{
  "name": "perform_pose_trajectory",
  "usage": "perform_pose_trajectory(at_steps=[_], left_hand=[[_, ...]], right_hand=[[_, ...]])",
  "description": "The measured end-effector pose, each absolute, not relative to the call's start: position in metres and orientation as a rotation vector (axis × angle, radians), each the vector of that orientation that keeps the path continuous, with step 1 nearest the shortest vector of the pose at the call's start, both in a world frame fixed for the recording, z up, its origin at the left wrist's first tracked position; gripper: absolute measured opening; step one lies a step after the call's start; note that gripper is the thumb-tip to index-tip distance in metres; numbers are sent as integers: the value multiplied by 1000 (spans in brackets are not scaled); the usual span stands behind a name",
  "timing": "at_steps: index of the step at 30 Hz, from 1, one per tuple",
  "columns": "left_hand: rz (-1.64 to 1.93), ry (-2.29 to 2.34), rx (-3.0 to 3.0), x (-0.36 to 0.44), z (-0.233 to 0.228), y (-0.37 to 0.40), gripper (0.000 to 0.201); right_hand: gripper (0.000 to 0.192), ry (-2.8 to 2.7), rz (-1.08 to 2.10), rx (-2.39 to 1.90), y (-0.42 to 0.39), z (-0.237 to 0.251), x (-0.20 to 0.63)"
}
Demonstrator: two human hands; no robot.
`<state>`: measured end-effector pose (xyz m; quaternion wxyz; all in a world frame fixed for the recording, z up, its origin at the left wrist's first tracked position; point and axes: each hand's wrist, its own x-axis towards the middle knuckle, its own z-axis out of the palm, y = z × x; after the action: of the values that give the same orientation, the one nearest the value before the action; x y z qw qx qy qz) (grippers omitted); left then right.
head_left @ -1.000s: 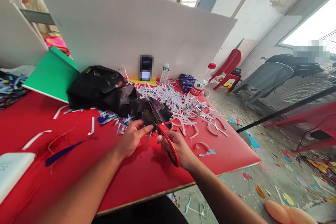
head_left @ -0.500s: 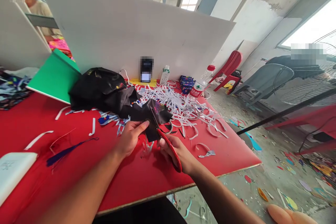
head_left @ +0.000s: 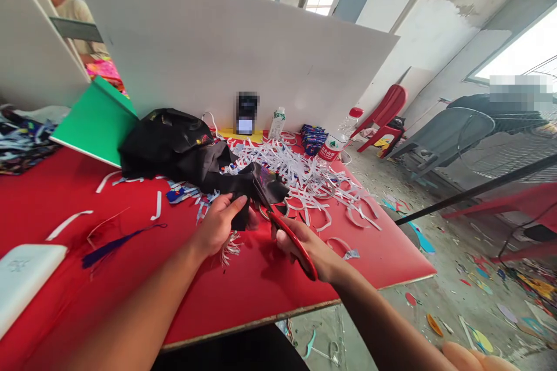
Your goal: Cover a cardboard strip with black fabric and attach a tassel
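My left hand [head_left: 220, 223] pinches a small black piece of material [head_left: 241, 215] with a white fringe [head_left: 229, 246] hanging below it, just above the red table [head_left: 243, 295]. My right hand [head_left: 304, 243] grips red-handled scissors [head_left: 285, 225] whose blades point up and left into that black piece. Behind the hands lies a heap of black fabric [head_left: 174, 148] and a pile of white paper strips [head_left: 300, 177].
A green board [head_left: 93, 122] leans at the left, with a white partition [head_left: 226, 40] behind the table. A dark phone [head_left: 246, 113], two bottles [head_left: 276, 123] [head_left: 337, 138] and blue packs [head_left: 311, 138] stand at the back. A tassel [head_left: 108, 246] and white pad [head_left: 21, 278] lie left. Another person [head_left: 73, 8] sits beyond.
The black piece has turned in my left hand and a white fringe now hangs below it. The scissors have shifted slightly right while staying in the material.
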<state>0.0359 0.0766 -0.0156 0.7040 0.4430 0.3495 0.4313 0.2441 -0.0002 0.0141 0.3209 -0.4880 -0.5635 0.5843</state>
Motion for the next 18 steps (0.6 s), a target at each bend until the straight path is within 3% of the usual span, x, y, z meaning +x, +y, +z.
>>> perform_pose_trajectory(at_steps=[11, 18], left_hand=[[711, 715, 1110, 26, -3, 79, 48], [646, 701, 1136, 24, -4, 78, 48]], right_hand=[[48, -1731, 1594, -1476, 14, 32, 284], [46, -1888, 1358, -1680, 17, 24, 296]])
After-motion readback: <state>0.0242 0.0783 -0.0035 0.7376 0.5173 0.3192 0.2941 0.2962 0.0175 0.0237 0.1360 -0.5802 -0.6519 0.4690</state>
